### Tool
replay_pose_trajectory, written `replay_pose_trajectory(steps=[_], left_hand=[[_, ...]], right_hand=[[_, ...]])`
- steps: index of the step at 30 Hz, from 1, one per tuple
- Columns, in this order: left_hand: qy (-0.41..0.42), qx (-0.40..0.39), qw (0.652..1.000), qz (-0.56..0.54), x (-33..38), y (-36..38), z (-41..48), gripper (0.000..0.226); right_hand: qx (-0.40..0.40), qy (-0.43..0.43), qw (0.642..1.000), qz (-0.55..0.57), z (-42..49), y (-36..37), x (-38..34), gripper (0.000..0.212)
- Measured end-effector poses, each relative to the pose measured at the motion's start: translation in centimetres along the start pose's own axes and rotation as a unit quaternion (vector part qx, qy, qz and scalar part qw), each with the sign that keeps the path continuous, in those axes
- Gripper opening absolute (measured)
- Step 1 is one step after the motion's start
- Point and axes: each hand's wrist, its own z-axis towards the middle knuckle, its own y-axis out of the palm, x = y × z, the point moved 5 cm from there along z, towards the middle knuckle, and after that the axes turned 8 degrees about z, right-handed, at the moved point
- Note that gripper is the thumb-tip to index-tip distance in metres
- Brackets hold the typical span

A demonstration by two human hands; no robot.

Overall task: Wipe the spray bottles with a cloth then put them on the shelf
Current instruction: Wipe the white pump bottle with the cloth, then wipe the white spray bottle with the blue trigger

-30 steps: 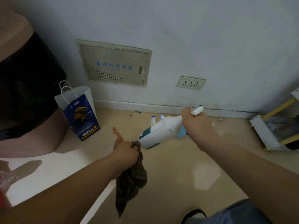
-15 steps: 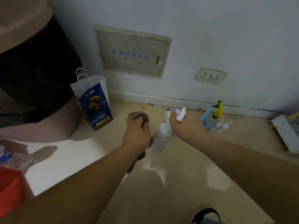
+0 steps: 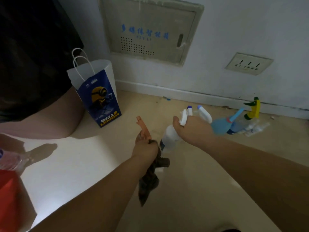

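My right hand (image 3: 194, 129) grips a white spray bottle (image 3: 169, 138) by its neck, with the white trigger head (image 3: 183, 117) sticking up between my fingers and the body hanging down to the left. My left hand (image 3: 145, 147) holds a dark brown cloth (image 3: 150, 178) bunched against the bottle's lower end; the rest of the cloth dangles below. Several more spray bottles stand or lie on the floor by the wall: a white-headed one (image 3: 204, 114), a blue one (image 3: 222, 125) and a yellow-green one (image 3: 254, 108). No shelf is in view.
A blue and white paper bag (image 3: 98, 94) stands on the beige floor at the left. An orange nozzle (image 3: 143, 128) pokes up behind my left hand. A white surface (image 3: 66, 164) lies lower left, a dark bin (image 3: 33, 56) at the upper left. The wall has a panel (image 3: 150, 30) and a socket (image 3: 249, 64).
The bottle has swung from lying level to hanging nearly upright in my right hand. My left hand with the cloth went up beside the bottle, then came back down to its lower end. The view moved closer.
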Motion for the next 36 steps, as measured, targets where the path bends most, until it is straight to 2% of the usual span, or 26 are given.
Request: replay_pose_trajectory(steps=[2, 7, 10, 12, 15, 18, 21, 23, 25, 27, 29, 32, 36], left_hand=[[-0.007, -0.028, 0.999, -0.04, -0.9, 0.3, 0.6, 0.048], [-0.019, -0.057, 0.997, -0.044, -2.6, 0.7, 1.8, 0.06], [-0.028, -0.033, 0.998, -0.038, -3.2, 0.8, 2.6, 0.06], [-0.028, -0.022, 0.999, -0.02, -3.3, 1.0, 2.6, 0.055], [-0.046, -0.044, 0.997, -0.04, -3.4, 1.5, 2.0, 0.052], [-0.061, -0.077, 0.994, -0.04, -3.2, 2.4, 1.0, 0.034], [-0.047, -0.096, 0.994, -0.028, -3.2, 3.1, 0.2, 0.027], [-0.038, -0.094, 0.994, -0.032, -3.1, 3.4, 0.0, 0.027], [-0.027, -0.072, 0.997, -0.023, -2.9, 3.6, 0.3, 0.028], [-0.016, -0.058, 0.998, -0.022, -2.5, 3.8, 0.6, 0.026], [-0.015, -0.077, 0.996, -0.045, -2.2, 4.1, 0.9, 0.022], [-0.023, -0.115, 0.99, -0.074, -1.7, 4.5, 1.2, 0.02], [-0.015, -0.12, 0.989, -0.083, -1.0, 4.5, 2.1, 0.02]], right_hand=[[-0.007, -0.004, 1.0, -0.009, 0.9, 1.5, -0.2, 0.059], [-0.019, 0.012, 0.998, 0.057, 3.2, 5.4, 0.6, 0.052], [-0.014, 0.011, 0.997, 0.072, 3.5, 5.9, 0.9, 0.049], [-0.019, 0.017, 0.996, 0.084, 3.1, 5.7, 1.2, 0.061], [-0.094, 0.018, 0.991, 0.099, 2.2, 5.6, 2.4, 0.088], [-0.164, 0.006, 0.984, 0.07, 1.1, 4.7, 4.0, 0.06], [-0.217, 0.092, 0.97, 0.057, 0.3, 4.0, 6.9, 0.034], [-0.19, 0.159, 0.966, 0.071, 0.3, 3.7, 8.9, 0.033], [-0.114, 0.201, 0.965, 0.125, 0.8, 3.7, 10.5, 0.04], [-0.031, 0.216, 0.951, 0.218, 1.5, 4.2, 11.2, 0.057], [0.02, 0.207, 0.932, 0.297, 2.6, 5.1, 10.9, 0.077], [0.073, 0.172, 0.915, 0.357, 3.9, 6.1, 10.0, 0.062], [0.129, 0.15, 0.916, 0.348, 4.3, 6.8, 9.7, 0.032]])
